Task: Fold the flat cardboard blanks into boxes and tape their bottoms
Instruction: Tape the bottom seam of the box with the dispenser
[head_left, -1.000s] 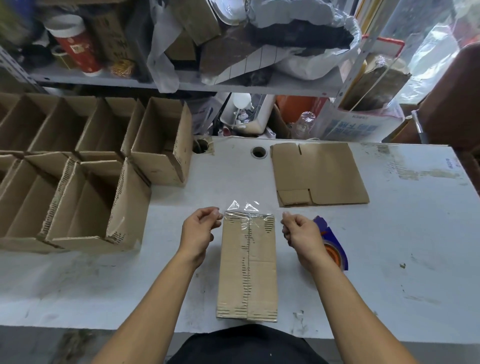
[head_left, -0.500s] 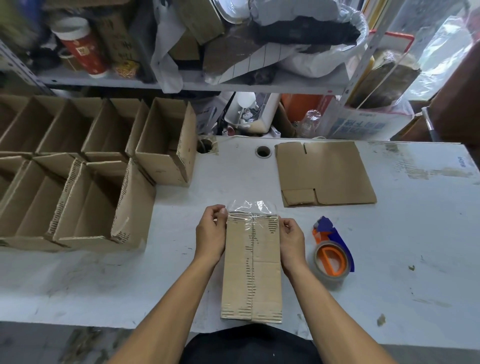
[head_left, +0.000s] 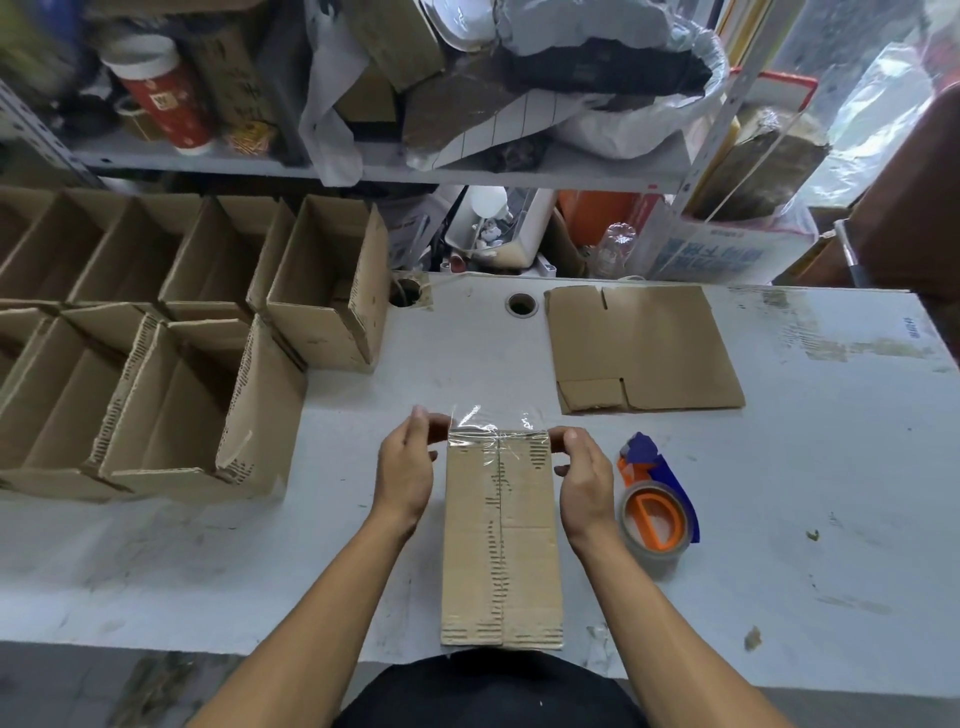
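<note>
Flanking corrugated box (head_left: 501, 540): both hands; glossy crinkled tape (head_left: 485, 423) overhanging.

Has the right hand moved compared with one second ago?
Yes. The right hand moved left, away from the tape dispenser, and now rests against the box edge.

Box (head_left: 501, 540): matt brown corrugated cardboard, fluted edges showing
Tape (head_left: 488, 423): clear, glossy, crinkled film at box's far end
Blank (head_left: 644, 348): same matt cardboard, flat
Dispenser (head_left: 657, 499): orange and blue plastic, smooth
Table (head_left: 779, 519): white, matt, scuffed and stained
</note>
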